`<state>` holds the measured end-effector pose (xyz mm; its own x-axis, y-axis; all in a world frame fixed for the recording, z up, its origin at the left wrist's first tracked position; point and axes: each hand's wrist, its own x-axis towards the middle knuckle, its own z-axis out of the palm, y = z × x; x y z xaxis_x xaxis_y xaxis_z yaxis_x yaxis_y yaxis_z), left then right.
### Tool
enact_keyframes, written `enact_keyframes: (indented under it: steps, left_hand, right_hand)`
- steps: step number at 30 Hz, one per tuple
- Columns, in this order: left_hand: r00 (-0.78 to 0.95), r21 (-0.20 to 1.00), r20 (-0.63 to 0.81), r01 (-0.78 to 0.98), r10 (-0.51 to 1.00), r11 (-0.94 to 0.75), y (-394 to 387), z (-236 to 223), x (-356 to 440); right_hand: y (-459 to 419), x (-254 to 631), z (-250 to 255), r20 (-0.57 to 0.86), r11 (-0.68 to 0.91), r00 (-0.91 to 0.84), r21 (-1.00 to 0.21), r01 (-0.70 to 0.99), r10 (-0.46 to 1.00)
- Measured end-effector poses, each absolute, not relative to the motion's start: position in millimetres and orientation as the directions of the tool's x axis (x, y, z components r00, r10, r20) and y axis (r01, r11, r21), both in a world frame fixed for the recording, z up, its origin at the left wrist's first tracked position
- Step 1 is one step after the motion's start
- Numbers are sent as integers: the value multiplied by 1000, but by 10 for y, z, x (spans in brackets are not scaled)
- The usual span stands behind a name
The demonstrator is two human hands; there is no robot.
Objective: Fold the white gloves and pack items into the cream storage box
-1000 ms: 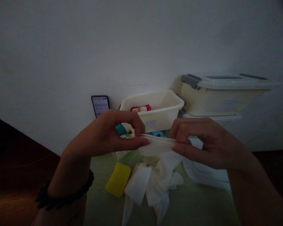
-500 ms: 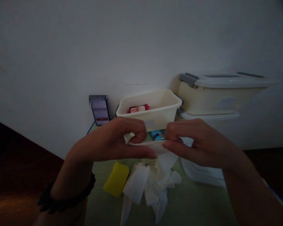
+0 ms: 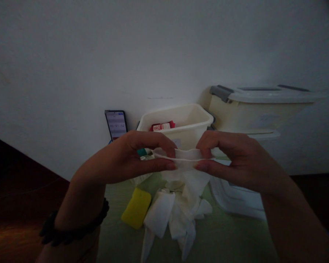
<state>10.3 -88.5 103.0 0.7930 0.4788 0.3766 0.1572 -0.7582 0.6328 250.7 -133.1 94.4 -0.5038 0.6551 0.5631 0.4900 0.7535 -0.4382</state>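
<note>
Between my two hands, a thin white glove [image 3: 186,155] is held by its rimmed cuff, which gapes a little in the middle. My left hand [image 3: 128,159] pinches the cuff's left part between thumb and fingers. On the right part, my right hand [image 3: 237,160] grips it the same way, fingertips inside the rim. The glove's lower part hangs toward a crumpled pile of white gloves or cloths [image 3: 160,213] on the table; where one ends and the other begins is hard to tell. A yellow sponge [image 3: 136,209] lies left of the pile.
Behind my hands stands an open cream bin [image 3: 189,133] with a red packet [image 3: 162,126] inside. A lit phone [image 3: 116,124] leans on the wall. Lidded boxes [image 3: 260,109] are stacked at right, with a white lid [image 3: 235,201] on the green table [image 3: 222,241].
Both hands have risen slightly, and the cuff has gone from pressed nearly flat to parted. My fingertips now sit inside its rim. The sponge and pile stay put.
</note>
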Motion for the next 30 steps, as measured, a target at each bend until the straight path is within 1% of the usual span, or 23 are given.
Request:
enact_keyframes:
  steps: [6, 11, 16, 21, 23, 27, 30]
  left_hand:
    - [770, 608, 387, 201, 508, -768, -880, 1035, 70]
    - [699, 586, 457, 229, 550, -778, -893, 1051, 66]
    - [604, 602, 529, 228, 597, -765, -895, 1046, 83]
    - [497, 587, 608, 243, 618, -773, -874, 997, 88]
    - [457, 588, 618, 270, 639, -762, -880, 988, 101]
    - [403, 603, 615, 312, 677, -734, -899, 995, 126]
    - [397, 584, 628, 328, 669, -742, -896, 1000, 131]
  right_hand:
    - [-1317, 2532, 947, 605, 810, -540, -413, 415, 585]
    - [-1326, 2603, 945, 644, 776, -448, -419, 471, 620]
    - [-1339, 2636, 940, 659, 754, -403, -416, 509, 636]
    - [-1327, 2631, 904, 658, 698, -294, -511, 503, 694]
    - [-1325, 2633, 894, 657, 685, -264, -538, 491, 706]
    - [-1331, 2625, 894, 666, 698, -263, -550, 459, 698]
    - [-1333, 2601, 888, 653, 684, -254, -571, 454, 713]
